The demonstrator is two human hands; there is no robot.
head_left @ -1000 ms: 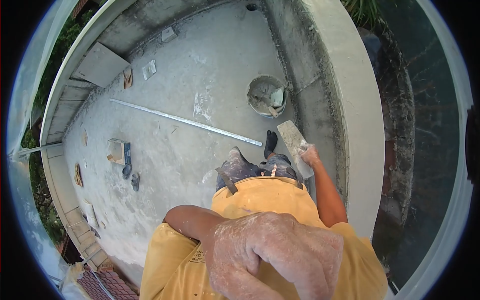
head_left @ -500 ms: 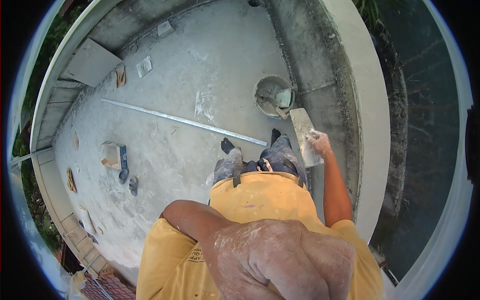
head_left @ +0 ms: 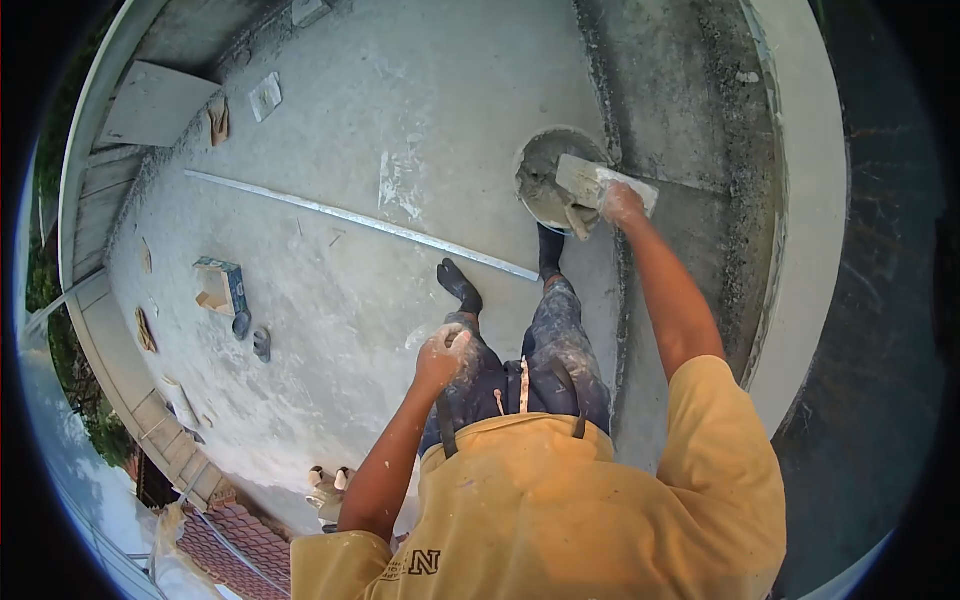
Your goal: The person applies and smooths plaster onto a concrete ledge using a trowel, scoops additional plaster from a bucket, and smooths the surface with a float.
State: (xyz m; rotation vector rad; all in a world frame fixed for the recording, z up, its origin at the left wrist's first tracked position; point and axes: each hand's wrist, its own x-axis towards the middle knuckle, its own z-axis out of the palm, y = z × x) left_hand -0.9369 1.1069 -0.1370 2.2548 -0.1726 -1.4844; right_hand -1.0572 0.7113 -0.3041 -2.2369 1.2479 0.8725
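My right hand point(head_left: 622, 202) is closed around a flat rectangular trowel point(head_left: 585, 180), which is held over the rim of a round bucket point(head_left: 541, 188). Wet grey mortar fills part of the bucket, and a second tool handle point(head_left: 577, 222) leans at its near side. My left hand point(head_left: 443, 358) is beside my left thigh with its fingers curled; what it holds, if anything, is too small to make out. Between the hands are my plaster-stained trousers and dark socks.
A long metal straightedge point(head_left: 360, 222) lies across the concrete floor. An open box point(head_left: 222, 286) and slippers point(head_left: 262, 344) are at the left. A low wall point(head_left: 665, 150) runs along the right, and a board point(head_left: 158, 104) leans at the upper left.
My left hand has dropped from close before the camera to my thigh. My right hand has carried the trowel up and forward to the bucket, and the view has shifted.
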